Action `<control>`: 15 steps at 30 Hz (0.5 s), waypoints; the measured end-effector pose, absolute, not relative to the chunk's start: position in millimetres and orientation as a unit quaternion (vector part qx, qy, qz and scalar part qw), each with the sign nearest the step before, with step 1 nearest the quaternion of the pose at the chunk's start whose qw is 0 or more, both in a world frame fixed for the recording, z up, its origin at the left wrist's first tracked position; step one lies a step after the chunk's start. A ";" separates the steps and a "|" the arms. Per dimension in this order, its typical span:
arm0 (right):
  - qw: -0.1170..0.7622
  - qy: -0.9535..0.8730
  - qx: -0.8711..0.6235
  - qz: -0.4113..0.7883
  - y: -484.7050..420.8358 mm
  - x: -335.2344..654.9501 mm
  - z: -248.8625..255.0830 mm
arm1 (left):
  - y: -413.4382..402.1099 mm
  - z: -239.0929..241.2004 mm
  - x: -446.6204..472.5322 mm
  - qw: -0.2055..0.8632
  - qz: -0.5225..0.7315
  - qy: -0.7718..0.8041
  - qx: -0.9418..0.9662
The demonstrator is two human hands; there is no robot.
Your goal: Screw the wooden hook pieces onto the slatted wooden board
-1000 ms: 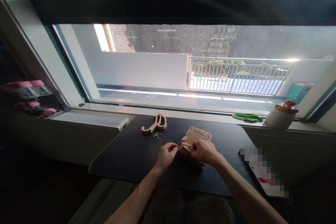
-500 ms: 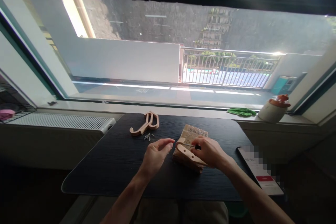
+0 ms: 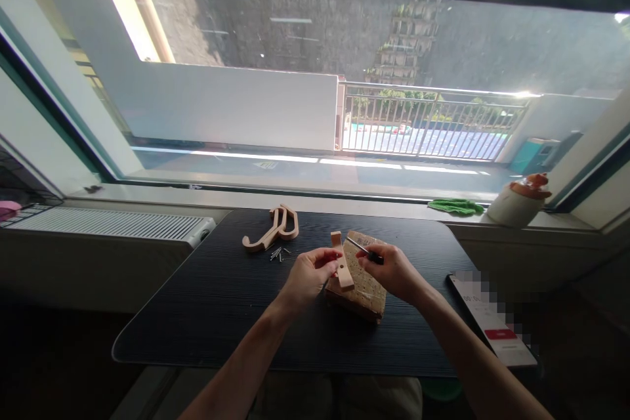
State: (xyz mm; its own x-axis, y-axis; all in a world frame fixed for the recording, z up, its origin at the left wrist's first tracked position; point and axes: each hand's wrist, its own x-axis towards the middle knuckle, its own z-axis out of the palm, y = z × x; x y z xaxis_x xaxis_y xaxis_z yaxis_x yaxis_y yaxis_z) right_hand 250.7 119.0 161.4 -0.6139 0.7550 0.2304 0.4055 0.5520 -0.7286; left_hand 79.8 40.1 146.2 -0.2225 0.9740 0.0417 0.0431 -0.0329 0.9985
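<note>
My left hand (image 3: 309,272) pinches a small light wooden hook piece (image 3: 340,260) and holds it upright above a chipboard block (image 3: 363,282) lying on the black table (image 3: 207,302). My right hand (image 3: 392,269) is closed round a small screwdriver (image 3: 364,250) with a dark handle, its metal tip pointing left toward the wooden piece. Both hands hover over the block near the table's middle.
Two more wooden hooks (image 3: 273,231) and several small screws (image 3: 278,253) lie at the table's far left. A white card with a red mark (image 3: 492,327) lies at the right edge. A radiator (image 3: 108,223), a green cloth (image 3: 457,207) and a lidded jar (image 3: 518,202) line the windowsill.
My left hand closed on the wooden hook piece and lifted it upright off the block. My right hand raised the screwdriver and drew it off the piece.
</note>
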 end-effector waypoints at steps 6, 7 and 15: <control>0.270 -0.826 -0.307 0.389 110.2 241.2 162.4 | 42.5 138.0 88.4 0.403 0.546 0.537 0.501; 0.270 -0.824 -0.306 0.394 109.4 239.6 162.2 | 42.0 139.6 89.1 0.397 0.536 0.540 0.513; 0.320 -0.794 -0.364 0.366 120.8 247.3 154.4 | 68.0 145.3 45.7 0.220 0.528 0.649 0.502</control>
State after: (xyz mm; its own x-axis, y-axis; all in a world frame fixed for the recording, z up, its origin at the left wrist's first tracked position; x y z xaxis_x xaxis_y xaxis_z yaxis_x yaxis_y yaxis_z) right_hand 247.3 120.8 154.4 -0.5294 0.8134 0.2411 0.3441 0.4657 -0.8153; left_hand 45.7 68.0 145.3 -0.4000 0.8834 0.2443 0.4189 -0.0609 0.9060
